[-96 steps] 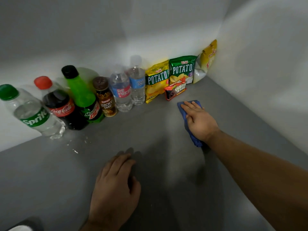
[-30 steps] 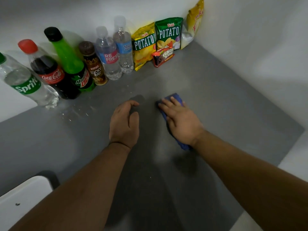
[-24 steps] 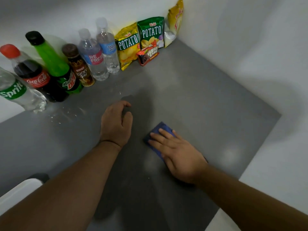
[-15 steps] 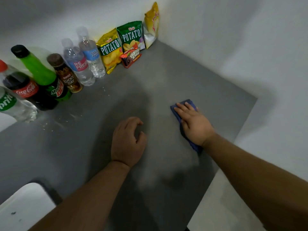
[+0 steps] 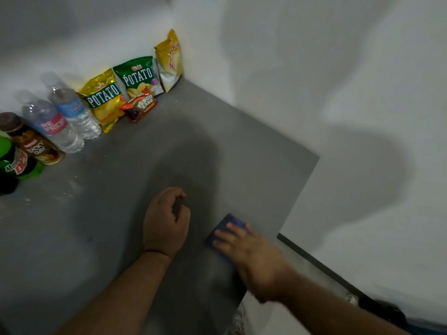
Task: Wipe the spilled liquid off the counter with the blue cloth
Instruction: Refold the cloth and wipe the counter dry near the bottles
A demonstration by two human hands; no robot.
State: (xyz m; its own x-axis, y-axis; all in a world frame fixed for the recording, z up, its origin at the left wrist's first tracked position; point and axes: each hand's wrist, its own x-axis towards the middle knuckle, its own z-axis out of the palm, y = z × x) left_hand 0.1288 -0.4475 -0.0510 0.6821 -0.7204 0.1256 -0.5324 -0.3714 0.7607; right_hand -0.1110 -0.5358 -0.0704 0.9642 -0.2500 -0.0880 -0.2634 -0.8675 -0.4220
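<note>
Blue cloth lying flat on grey counter, close to its right edge and towards the near right corner, mostly hidden beneath right hand. Long axis hard to judge under the blurred hand; seemingly running from far-left to near-right, roughly along the forearm. Right hand pressed palm-down on the cloth, fingers spread and flat, pinning rather than gripping it; forearm reaching in from the near right. Left hand just beside, nearer the counter's middle, loosely curled, holding nothing, apparently resting on the surface as a brace.

Pale flecks and a faint wet sheen visible well apart from the cloth, towards the far-left side, near the bottles lined along the back edge. Probably the remaining spill, so next stroke likely needing to carry the cloth left and away across the counter, past the left hand. Left hand closer to that patch, yet empty. Snack bags in the far corner, clear of the likely path.
</note>
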